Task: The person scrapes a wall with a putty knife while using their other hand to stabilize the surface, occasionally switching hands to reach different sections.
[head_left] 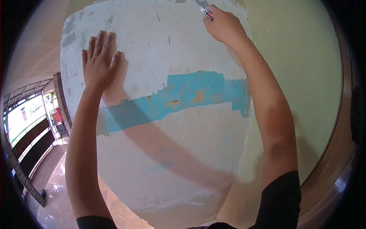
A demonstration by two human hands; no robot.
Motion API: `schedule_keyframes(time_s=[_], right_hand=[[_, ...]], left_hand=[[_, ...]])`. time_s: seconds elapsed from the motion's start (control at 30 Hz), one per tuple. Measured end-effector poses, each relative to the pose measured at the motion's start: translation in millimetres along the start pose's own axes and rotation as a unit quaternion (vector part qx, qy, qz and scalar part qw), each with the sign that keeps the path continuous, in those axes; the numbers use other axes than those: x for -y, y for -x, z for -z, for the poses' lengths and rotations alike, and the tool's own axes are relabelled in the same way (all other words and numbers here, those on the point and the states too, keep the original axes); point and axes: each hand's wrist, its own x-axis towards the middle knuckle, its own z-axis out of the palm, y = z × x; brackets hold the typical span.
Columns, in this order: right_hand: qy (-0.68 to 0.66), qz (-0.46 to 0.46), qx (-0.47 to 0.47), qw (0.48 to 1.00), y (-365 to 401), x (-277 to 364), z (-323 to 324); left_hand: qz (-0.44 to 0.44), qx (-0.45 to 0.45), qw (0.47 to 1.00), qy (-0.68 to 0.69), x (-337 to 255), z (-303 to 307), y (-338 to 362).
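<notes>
My left hand (98, 63) lies flat with spread fingers against the upper left of a whitish, patchy wall surface (152, 49). At the top right, my right hand (225, 27) is closed around the handle of a putty knife (206, 11). Its metal blade points up and left, and its far end is cut off by the top of the view. A band of bare turquoise paint (194, 89) with orange-brown spots crosses the wall below both hands. Grey smears and small dark nicks mark the white area around my left hand.
A smooth pale green wall (301, 68) continues to the right, ending at a brown frame (340, 126). At the left, a dark gate (36, 141) stands by a bright outdoor area. Floor tiles (53, 194) show at the lower left.
</notes>
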Motion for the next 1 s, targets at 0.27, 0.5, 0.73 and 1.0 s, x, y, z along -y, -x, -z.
schedule_keyframes(time_s=[0.27,0.5,0.73,1.0], right_hand=[[-0.037,-0.028,0.055,0.997,11.2,34.5,32.1],[-0.027,0.004,0.045,0.999,11.3,39.7,35.0],[-0.017,0.017,0.057,0.998,10.2,44.5,27.7],[0.001,0.027,0.050,0.998,16.3,46.7,25.9]], left_hand=[[0.012,0.003,1.000,0.009,-1.6,3.4,3.7],[0.005,0.001,1.000,0.000,-0.5,2.2,5.1],[0.016,0.007,1.000,0.010,-1.9,4.1,7.8],[0.010,0.020,1.000,0.010,4.1,4.9,17.3]])
